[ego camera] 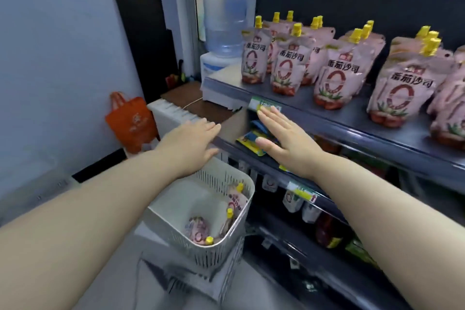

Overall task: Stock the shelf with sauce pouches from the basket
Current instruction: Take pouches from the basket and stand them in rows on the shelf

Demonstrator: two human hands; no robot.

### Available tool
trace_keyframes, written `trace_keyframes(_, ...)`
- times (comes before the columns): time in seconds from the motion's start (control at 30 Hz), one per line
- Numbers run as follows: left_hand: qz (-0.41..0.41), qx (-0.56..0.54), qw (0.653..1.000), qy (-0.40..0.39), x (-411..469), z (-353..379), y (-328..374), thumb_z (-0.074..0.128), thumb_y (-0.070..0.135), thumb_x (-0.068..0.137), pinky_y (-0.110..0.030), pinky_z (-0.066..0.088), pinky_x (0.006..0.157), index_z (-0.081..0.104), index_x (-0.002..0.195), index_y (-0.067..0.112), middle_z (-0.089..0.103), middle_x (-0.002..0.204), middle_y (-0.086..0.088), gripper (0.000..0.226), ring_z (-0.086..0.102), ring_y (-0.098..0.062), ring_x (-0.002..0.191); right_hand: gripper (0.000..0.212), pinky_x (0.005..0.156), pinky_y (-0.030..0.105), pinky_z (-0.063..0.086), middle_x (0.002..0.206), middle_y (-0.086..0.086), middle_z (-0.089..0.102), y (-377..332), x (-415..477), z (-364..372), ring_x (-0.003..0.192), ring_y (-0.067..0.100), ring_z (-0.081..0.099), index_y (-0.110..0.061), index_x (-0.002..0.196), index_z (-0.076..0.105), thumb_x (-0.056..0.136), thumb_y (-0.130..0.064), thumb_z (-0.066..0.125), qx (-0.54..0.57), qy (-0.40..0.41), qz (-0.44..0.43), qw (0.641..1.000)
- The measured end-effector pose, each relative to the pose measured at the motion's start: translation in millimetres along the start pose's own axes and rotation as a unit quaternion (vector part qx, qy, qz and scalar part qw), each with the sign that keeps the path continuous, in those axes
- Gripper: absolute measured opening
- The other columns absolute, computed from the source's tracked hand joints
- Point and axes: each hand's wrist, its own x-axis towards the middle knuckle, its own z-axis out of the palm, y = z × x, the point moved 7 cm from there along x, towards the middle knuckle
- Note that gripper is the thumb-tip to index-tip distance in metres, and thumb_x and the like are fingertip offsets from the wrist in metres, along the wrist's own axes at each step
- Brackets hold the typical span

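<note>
hands (pixel 191 143) (pixel 289 143) flat, empty — above basket (pixel 226 241) rim

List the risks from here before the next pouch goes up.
1. The pouches on the shelf stand packed and some lean. Pushing another in may topple its neighbours, and the front right pouch stands near the edge of the shelf.
2. The left hand and right hand hold nothing. The pouches in the basket lie deep against its wall, so a hasty grab might tug or tip the basket.
</note>
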Motion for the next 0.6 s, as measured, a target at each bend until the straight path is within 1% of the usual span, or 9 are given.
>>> trace_keyframes(0.07, -0.025, -0.017, 0.999, -0.027, -9, 29, -17, 0.036, 0.039, 0.099, -0.036, 0.013, 0.117, 0.014, 0.15, 0.018, 0.017, 0.158, 0.001, 0.06, 0.012, -0.016, 0.146, 0.077, 0.119, 0.028, 0.002, 0.158, -0.006, 0.008, 0, 5, 31, 0.146, 0.009, -0.001, -0.018, 0.15, 0.015, 0.087, -0.061, 0.026, 0.021, -0.03, 0.001, 0.999)
trace_keyframes(0.13, -0.05, -0.037, 0.997, -0.05, -13, 57, -30, 0.037, 0.039, 0.099, -0.035, 0.012, 0.117, 0.015, 0.15, 0.017, 0.016, 0.158, 0.001, 0.06, 0.012, -0.016, 0.146, 0.078, 0.117, 0.025, 0.001, 0.158, -0.007, 0.007, 5, 9, 58, 0.145, 0.007, -0.003, -0.019, 0.15, 0.015, 0.088, -0.064, 0.026, 0.044, -0.058, 0.01, 0.997)
trace_keyframes(0.2, -0.073, -0.055, 0.993, -0.074, -13, 86, -39, 0.036, 0.039, 0.099, -0.035, 0.011, 0.118, 0.014, 0.15, 0.018, 0.016, 0.158, 0.0, 0.06, 0.012, -0.016, 0.146, 0.074, 0.114, 0.022, -0.001, 0.158, -0.008, 0.006, 16, 14, 81, 0.145, 0.005, -0.004, -0.021, 0.15, 0.014, 0.088, -0.059, 0.028, 0.064, -0.08, 0.024, 0.994)
trace_keyframes(0.27, -0.095, -0.074, 0.988, -0.098, -11, 112, -45, 0.036, 0.038, 0.099, -0.034, 0.01, 0.118, 0.013, 0.15, 0.019, 0.015, 0.158, 0.001, 0.06, 0.011, -0.015, 0.146, 0.066, 0.113, 0.021, -0.001, 0.158, -0.009, 0.006, 30, 19, 100, 0.144, 0.003, -0.005, -0.021, 0.15, 0.014, 0.094, -0.051, 0.033, 0.09, -0.096, 0.043, 0.99)
trace_keyframes(0.33, -0.113, -0.091, 0.983, -0.115, -7, 132, -47, 0.036, 0.037, 0.099, -0.033, 0.008, 0.118, 0.012, 0.15, 0.019, 0.015, 0.158, 0.002, 0.059, 0.01, -0.014, 0.146, 0.063, 0.112, 0.02, -0.001, 0.159, -0.009, 0.006, 43, 23, 118, 0.143, 0.001, -0.005, -0.021, 0.15, 0.014, 0.097, -0.045, 0.035, 0.12, -0.112, 0.058, 0.985)
trace_keyframes(0.47, -0.148, -0.133, 0.971, -0.13, 5, 166, -47, 0.037, 0.033, 0.099, -0.033, 0.008, 0.12, 0.013, 0.15, 0.017, 0.015, 0.158, 0.001, 0.059, 0.01, -0.015, 0.146, 0.061, 0.109, 0.018, -0.002, 0.159, -0.007, 0.005, 60, 32, 155, 0.144, 0.003, -0.005, -0.018, 0.151, 0.013, 0.098, -0.041, 0.033, 0.157, -0.156, 0.07, 0.973)
trace_keyframes(0.6, -0.178, -0.164, 0.957, -0.16, 10, 203, -45, 0.036, 0.032, 0.1, -0.03, 0.007, 0.118, 0.015, 0.15, 0.015, 0.016, 0.158, -0.001, 0.056, 0.011, -0.015, 0.146, 0.06, 0.109, 0.017, -0.002, 0.159, -0.005, 0.007, 67, 40, 194, 0.145, 0.005, -0.002, -0.019, 0.15, 0.013, 0.098, -0.04, 0.035, 0.198, -0.192, 0.076, 0.958)
